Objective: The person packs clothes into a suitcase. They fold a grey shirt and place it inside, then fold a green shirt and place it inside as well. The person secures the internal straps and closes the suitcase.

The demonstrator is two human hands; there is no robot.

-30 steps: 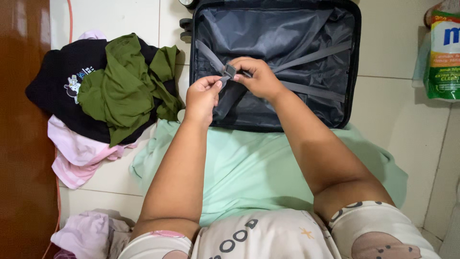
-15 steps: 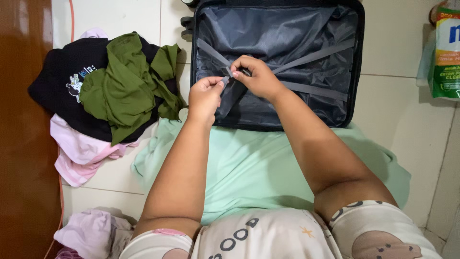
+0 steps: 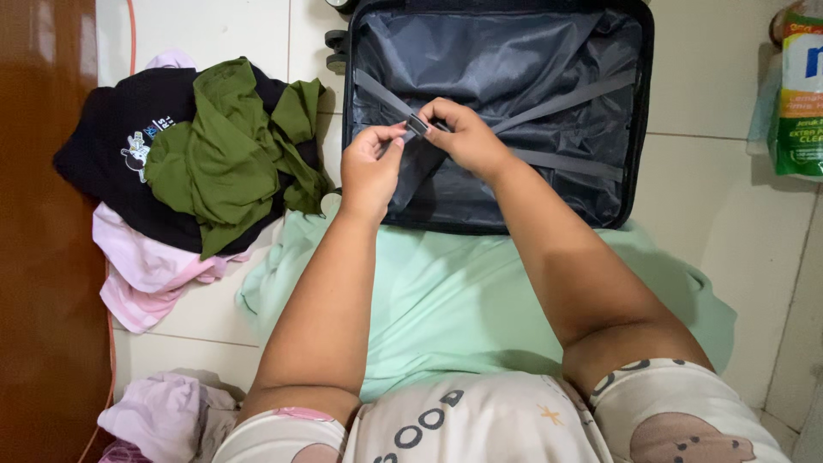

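Here, head view:
Suitcase (image 3: 639, 103): open on the tiled floor, dark lining.
Buckle (image 3: 417, 125): at the straps' (image 3: 561, 97) crossing, inside the suitcase.
Left hand (image 3: 373, 167): fingertips pinched on the buckle's left side.
Right hand (image 3: 467, 137): fingers closed on the buckle.
Clothes (image 3: 214, 154): piled left of the suitcase.

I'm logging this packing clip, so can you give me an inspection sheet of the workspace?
Surface: pale tiled floor.
Job's things: open dark suitcase, grey straps crossing inside, buckle at their centre.
Clutter: clothes pile at left; mint garment in front of the suitcase; lilac cloth.
Hands: left hand and right hand both pinch the buckle.
Cables: orange cord along the left edge.
Surroundings: brown wooden panel; green packet.
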